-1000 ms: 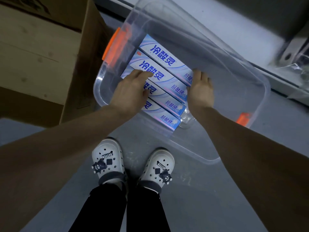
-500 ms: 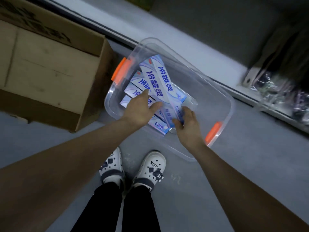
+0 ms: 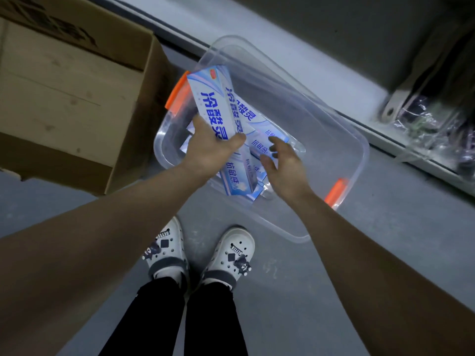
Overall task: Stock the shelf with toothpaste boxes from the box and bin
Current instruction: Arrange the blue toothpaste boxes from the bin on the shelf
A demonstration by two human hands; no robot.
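Toothpaste boxes clasped in left grip, thumb across the front, tilted up over the clear bin by its orange-latched end, likely bound for the shelf. Right grip open, fingers relaxed above remaining boxes in the bin's near corner, seemingly poised to gather more.

The grey floor carried a clear plastic bin with orange handles, set askew just beside an open cardboard box on its left. White clogs stood near the bin's near edge. A pale ledge bordered the far side.
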